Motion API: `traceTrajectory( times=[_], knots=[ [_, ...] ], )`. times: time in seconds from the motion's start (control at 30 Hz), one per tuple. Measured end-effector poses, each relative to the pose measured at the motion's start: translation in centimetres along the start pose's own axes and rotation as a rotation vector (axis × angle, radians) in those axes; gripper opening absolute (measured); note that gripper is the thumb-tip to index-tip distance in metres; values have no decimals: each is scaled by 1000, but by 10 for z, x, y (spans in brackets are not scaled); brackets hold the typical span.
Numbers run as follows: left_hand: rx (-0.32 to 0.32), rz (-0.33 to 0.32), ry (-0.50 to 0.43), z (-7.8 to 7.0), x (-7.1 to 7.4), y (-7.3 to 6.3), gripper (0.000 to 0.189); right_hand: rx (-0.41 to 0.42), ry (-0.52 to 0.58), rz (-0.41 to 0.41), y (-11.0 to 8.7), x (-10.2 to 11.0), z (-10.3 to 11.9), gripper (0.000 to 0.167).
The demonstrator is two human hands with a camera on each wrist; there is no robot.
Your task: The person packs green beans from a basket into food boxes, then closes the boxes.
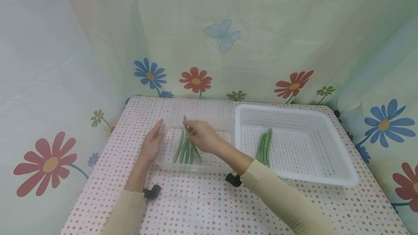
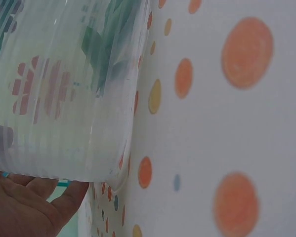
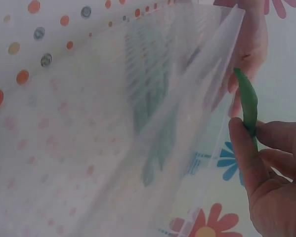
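Note:
Between thumb and fingers, my right hand [image 1: 205,136] pinches a green bean [image 3: 249,98] above a clear plastic container [image 1: 202,168]. Several other green beans [image 1: 183,152] lie lengthwise inside that container, their far ends partly hidden behind the right hand in the head view. My left hand [image 1: 152,142] is at the container's left side with its fingers extended. In the left wrist view, its fingertips [image 2: 78,191] are right at the ribbed clear wall. The right wrist view shows the beans blurred through the container's side.
A white perforated basket [image 1: 336,179] stands to the right of the container, with several green beans [image 1: 265,146] at its left side. Beneath everything is a dotted tablecloth [image 1: 196,206]. A flower-printed curtain [image 1: 254,57] hangs behind the table and along both sides.

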State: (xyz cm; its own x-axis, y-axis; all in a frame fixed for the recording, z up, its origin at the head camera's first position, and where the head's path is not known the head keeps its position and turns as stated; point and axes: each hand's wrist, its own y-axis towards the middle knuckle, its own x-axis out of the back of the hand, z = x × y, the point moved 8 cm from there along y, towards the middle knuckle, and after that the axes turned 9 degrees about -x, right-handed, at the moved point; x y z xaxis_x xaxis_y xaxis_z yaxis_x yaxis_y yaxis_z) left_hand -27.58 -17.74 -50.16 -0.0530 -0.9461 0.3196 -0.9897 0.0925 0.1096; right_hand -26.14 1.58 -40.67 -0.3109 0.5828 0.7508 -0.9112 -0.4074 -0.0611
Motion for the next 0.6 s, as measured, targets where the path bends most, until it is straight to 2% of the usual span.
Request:
traceTrajectory(
  times=[0.23, 0.47, 0.6],
  knots=[
    [22, 0, 17, 1, 0, 1, 54, -51, 17, -21, 3, -10, -8, 56],
    [24, 4, 9, 0, 1, -1, 53, -159, 17, -58, 4, -20, -22, 58],
    [25, 3, 6, 1, 1, -1, 52, -193, 26, -74, 4, -26, -28, 58]
  ],
)
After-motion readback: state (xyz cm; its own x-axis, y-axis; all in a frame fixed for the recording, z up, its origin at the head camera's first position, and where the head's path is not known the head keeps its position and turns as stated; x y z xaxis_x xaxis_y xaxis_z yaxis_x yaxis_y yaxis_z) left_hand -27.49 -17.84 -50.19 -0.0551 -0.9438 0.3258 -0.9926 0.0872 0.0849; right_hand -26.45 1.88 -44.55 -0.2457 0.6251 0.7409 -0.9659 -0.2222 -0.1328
